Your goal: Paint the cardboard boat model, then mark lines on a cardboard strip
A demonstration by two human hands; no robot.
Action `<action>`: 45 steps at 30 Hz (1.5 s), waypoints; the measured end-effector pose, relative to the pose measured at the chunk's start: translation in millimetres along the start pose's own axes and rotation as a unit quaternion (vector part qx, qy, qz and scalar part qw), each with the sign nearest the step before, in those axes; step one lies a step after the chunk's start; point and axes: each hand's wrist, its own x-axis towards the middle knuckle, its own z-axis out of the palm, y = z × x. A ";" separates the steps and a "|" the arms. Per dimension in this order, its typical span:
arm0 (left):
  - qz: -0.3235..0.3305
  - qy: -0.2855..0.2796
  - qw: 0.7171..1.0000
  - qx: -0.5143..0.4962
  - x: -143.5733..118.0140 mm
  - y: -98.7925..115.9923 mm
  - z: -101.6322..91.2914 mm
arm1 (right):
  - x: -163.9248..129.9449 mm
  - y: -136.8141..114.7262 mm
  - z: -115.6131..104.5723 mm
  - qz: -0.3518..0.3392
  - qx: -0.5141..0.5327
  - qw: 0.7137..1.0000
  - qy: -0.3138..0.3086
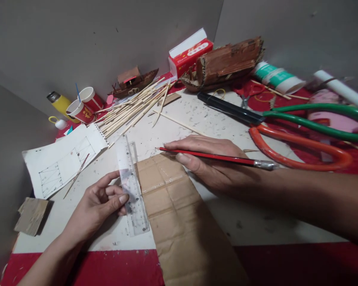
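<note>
While the left hand (100, 204) gripped a clear ruler (131, 186) at lower centre, the right hand (209, 161) clasped a red pencil (217, 157) over the cardboard strip (179, 214).

Plain grey walls (107, 31) around a speckled, perhaps white, table (250, 222).

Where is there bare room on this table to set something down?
Bare patches: between the sticks and shears, above the right hand; and right of the cardboard, under the right forearm. Crowded: the back edge with cups, boat models and glue.
</note>
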 end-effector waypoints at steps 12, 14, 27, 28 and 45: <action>0.009 -0.011 1.000 0.011 0.5 -2.5 -5.1 | -1.1 7.5 4.8 -0.104 0.019 0.994 -0.003; 0.010 -0.014 1.000 0.007 0.9 -2.6 -5.0 | -2.0 6.6 4.8 -0.105 0.018 0.994 -0.002; 0.006 -0.009 1.000 0.002 0.2 -1.2 -3.6 | -2.1 -1.6 -5.9 -0.142 0.061 0.986 -0.067; 0.006 -0.009 1.000 0.001 0.2 -1.2 -3.5 | -2.0 -2.0 -6.3 -0.149 0.061 0.984 -0.075; 0.006 -0.009 1.000 0.005 1.2 -1.7 -4.8 | -1.4 6.3 3.5 -0.100 0.017 0.995 0.017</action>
